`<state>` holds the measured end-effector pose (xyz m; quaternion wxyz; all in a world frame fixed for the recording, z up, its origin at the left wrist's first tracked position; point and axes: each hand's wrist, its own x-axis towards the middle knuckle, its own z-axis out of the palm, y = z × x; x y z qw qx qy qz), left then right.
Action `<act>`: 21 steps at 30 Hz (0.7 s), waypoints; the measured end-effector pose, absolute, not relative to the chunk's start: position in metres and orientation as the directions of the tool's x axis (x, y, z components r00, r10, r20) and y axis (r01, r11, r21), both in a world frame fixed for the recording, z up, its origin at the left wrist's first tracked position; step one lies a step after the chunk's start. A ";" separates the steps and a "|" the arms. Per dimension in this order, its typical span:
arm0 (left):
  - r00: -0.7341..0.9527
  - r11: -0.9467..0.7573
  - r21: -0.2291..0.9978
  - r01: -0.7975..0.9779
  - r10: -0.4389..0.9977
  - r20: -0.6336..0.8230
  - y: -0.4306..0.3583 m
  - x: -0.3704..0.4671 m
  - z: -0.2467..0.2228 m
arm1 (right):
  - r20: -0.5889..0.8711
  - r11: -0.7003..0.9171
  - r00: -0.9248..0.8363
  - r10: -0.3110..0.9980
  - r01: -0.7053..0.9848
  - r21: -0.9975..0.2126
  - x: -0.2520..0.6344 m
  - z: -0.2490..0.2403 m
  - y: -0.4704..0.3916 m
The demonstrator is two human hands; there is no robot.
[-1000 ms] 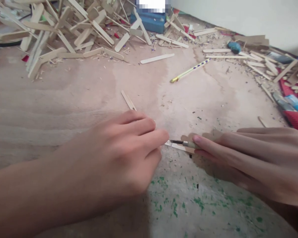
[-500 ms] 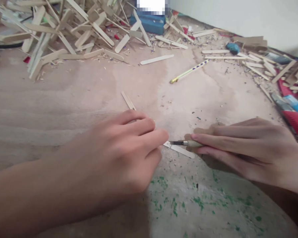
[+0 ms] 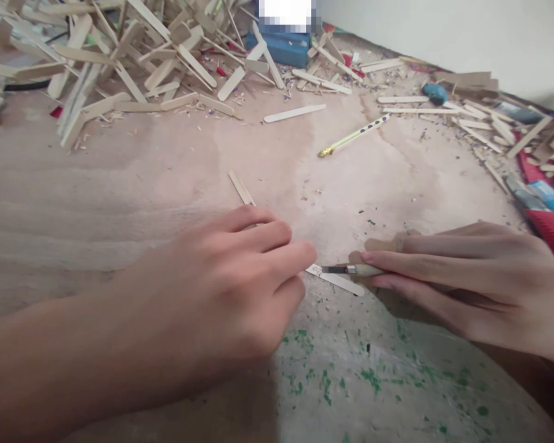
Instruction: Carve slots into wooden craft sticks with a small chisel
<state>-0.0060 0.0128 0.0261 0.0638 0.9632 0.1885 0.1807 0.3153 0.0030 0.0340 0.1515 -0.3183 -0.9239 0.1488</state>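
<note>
My left hand (image 3: 240, 277) presses a flat wooden craft stick (image 3: 344, 283) against the table, its fingers bent over the middle part. One end of the stick shows to the right of the fingertips, with small marks or cuts near them. Another wooden piece (image 3: 240, 187) sticks out beyond the knuckles; whether it is the same stick is hidden. Between the fingers of my right hand (image 3: 461, 277) is a craft knife (image 3: 362, 269) with a pale handle. Its dark blade points left and touches or nearly touches the stick beside my left fingertips.
A tangled pile of craft sticks (image 3: 120, 55) lies at the back left, near a blue block (image 3: 284, 49). A pencil (image 3: 354, 135) and a loose stick (image 3: 295, 113) lie mid-table. Scraps, a blue lump (image 3: 434, 93) and a red object (image 3: 551, 231) are at the right.
The knife blade has shifted slightly right, away from my left fingertips, showing more of the marked spot on the stick. The whole view has moved a little.
</note>
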 end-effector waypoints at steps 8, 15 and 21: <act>0.863 -0.921 0.187 0.343 0.387 0.323 0.012 -0.003 0.025 | 0.208 0.767 -0.746 0.633 0.569 -0.297 0.317 0.031 -0.002; 0.864 -0.923 0.179 0.340 0.382 0.329 0.012 -0.004 0.024 | 0.205 0.773 -0.756 0.622 0.552 -0.312 0.313 0.036 -0.001; 0.872 -0.927 0.153 0.342 0.374 0.315 0.014 -0.004 0.023 | 0.220 0.761 -0.740 0.636 0.554 -0.336 0.318 0.031 -0.003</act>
